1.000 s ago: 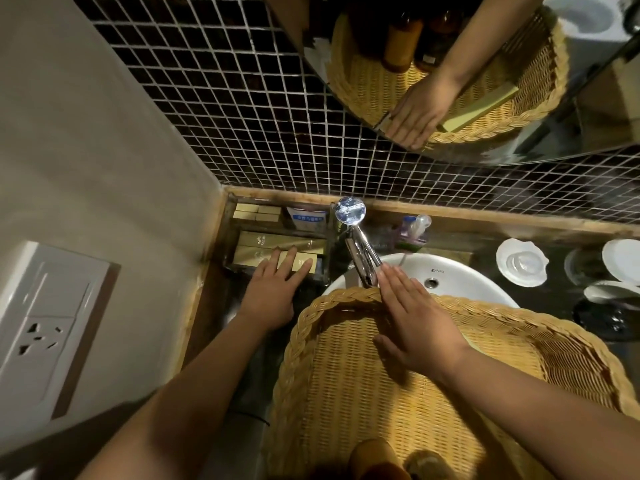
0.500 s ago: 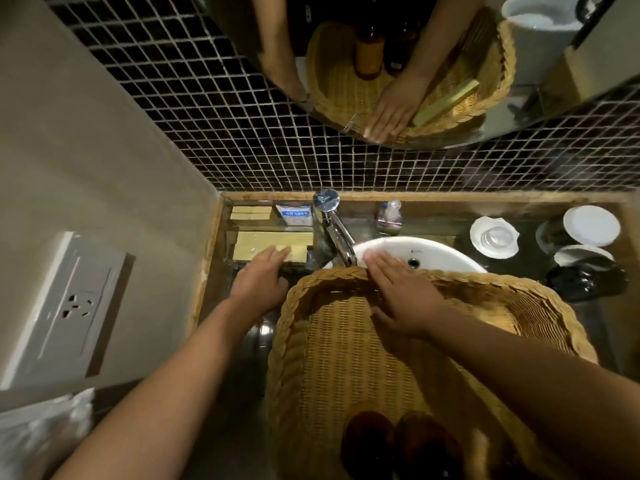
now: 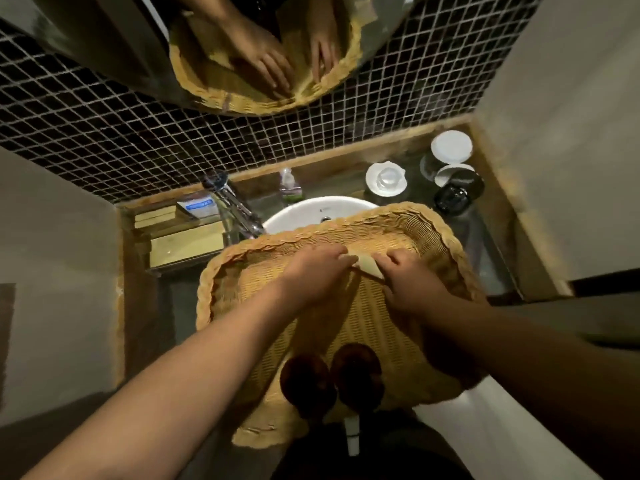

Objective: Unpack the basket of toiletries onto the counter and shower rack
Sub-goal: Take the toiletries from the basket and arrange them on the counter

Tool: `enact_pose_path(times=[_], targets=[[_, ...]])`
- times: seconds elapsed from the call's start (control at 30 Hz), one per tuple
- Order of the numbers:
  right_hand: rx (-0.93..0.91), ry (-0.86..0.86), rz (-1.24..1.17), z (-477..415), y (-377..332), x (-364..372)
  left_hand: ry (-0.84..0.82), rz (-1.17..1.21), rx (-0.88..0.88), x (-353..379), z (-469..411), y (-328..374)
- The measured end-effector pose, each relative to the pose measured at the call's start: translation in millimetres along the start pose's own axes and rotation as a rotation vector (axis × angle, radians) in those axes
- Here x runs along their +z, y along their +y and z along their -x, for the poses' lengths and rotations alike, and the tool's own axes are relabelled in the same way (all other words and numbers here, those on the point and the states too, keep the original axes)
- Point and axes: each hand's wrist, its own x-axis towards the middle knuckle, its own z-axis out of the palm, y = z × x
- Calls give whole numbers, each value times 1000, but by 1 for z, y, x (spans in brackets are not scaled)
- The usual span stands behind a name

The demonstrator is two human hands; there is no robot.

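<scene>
A big wicker basket [image 3: 225, 268] rests over the white sink [image 3: 298, 211]. Both hands are inside it near the far wall. My left hand [image 3: 313, 271] and my right hand [image 3: 412, 284] each grip one end of a pale yellow flat packet [image 3: 367, 264] held between them. Two dark brown bottles [image 3: 330, 379] stand at the basket's near end. Yellow boxes [image 3: 187, 245] lie in a tray on the counter left of the tap.
A chrome tap [image 3: 232, 202] rises left of the sink. A small clear bottle [image 3: 289, 185] stands behind it. White lids and dark cups [image 3: 450, 168] fill the right counter. A round mirror [image 3: 263, 50] hangs on the black mosaic wall.
My left hand left the yellow boxes on the counter tray and came into the basket. Both hands now hold the pale packet. The camera swung to the right.
</scene>
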Motion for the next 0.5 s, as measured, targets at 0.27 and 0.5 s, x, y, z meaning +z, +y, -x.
enact_pose_path(times=[0.27,0.5], targets=[[17,69,-68,11,-5,25,-68,68,-29,35,-28,-5],[-49,57,-86,3,-7,23,-36,169,-226,57,46,-44]])
